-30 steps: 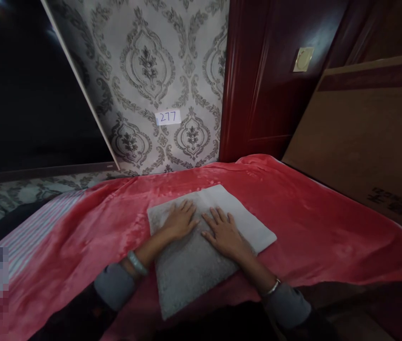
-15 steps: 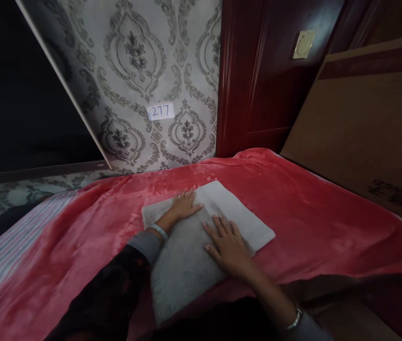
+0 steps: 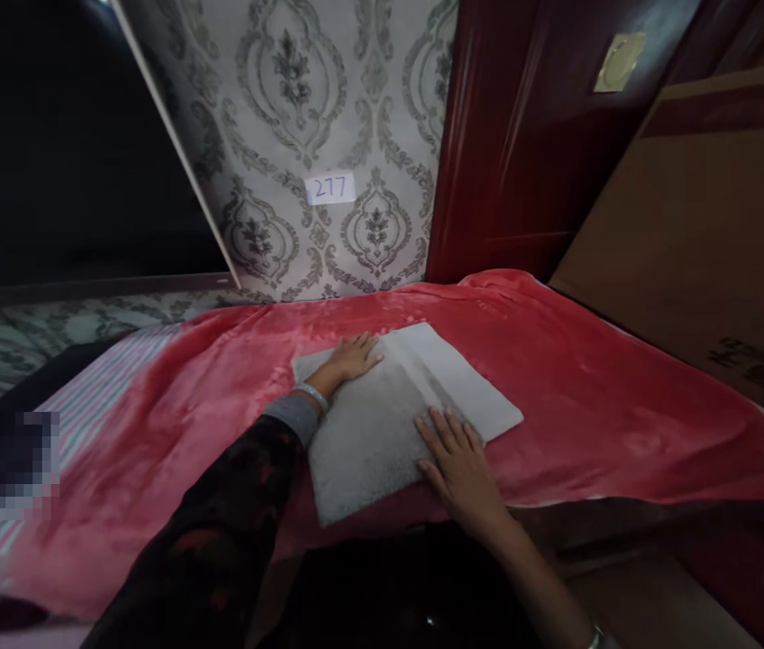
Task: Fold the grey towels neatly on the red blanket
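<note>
A grey-and-white cloth lies flat on a red blanket. Its left part looks grey and fuzzy, the right part whiter and smoother, with a crease running between them. My left hand rests palm down near the cloth's far edge, fingers stretched out. Closer to me, my right hand lies on the near right side of the cloth with its fingers spread. Neither hand grips anything. What lies under the palms is hidden.
Behind the blanket stands a patterned wall with a paper label reading 277. A dark screen-like panel is at left, a large cardboard box at right. Striped fabric shows at the blanket's left end.
The cloth's near corner now lies farther from me. My right hand has slid slightly right and nearer on the cloth, while my left hand stays near the far edge. The view has shifted.
</note>
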Motion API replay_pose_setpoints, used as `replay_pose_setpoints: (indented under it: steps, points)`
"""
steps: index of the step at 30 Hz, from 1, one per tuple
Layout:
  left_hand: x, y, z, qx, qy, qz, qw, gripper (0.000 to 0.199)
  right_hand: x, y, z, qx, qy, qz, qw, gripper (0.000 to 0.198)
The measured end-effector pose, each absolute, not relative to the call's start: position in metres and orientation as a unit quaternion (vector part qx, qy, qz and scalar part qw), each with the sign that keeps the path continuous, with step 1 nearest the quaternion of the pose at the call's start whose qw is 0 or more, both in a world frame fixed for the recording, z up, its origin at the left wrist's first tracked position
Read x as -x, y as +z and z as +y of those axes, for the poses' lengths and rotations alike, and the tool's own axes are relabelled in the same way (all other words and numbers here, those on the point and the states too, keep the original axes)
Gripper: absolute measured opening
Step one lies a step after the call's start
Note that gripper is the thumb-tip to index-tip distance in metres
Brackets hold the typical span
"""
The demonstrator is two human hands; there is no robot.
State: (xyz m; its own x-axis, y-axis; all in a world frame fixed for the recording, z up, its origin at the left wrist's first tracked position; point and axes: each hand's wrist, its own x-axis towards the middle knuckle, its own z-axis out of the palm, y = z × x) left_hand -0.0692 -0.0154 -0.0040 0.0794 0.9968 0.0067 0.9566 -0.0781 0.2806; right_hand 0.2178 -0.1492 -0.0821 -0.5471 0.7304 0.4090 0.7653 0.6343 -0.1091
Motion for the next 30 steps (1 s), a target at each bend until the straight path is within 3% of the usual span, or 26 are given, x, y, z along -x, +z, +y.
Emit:
replay_pose_setpoints:
  steps: [8,13,19,25,30]
  points:
    - [0.164,-0.015,-0.086,-0.602,0.316,0.723,0.12,0.041,-0.216,-0.075,-0.155,0.417,-0.006,-0.878,0.234,0.054]
    - [0.182,-0.032,-0.099,-0.529,0.465,0.693,0.154,0.038,-0.179,-0.048,-0.188,0.29,0.054,-0.935,0.199,0.073]
    - [0.184,-0.044,-0.106,-0.491,0.546,0.651,0.19,0.036,-0.132,-0.039,-0.201,0.216,0.11,-0.956,0.166,0.095]
    - [0.188,-0.05,-0.106,-0.479,0.571,0.632,0.215,0.032,-0.134,-0.053,-0.181,0.261,0.268,-0.875,0.308,0.071]
    - [0.188,-0.052,-0.103,-0.479,0.573,0.626,0.224,0.03,-0.136,-0.049,-0.179,0.277,0.344,-0.834,0.331,0.053]
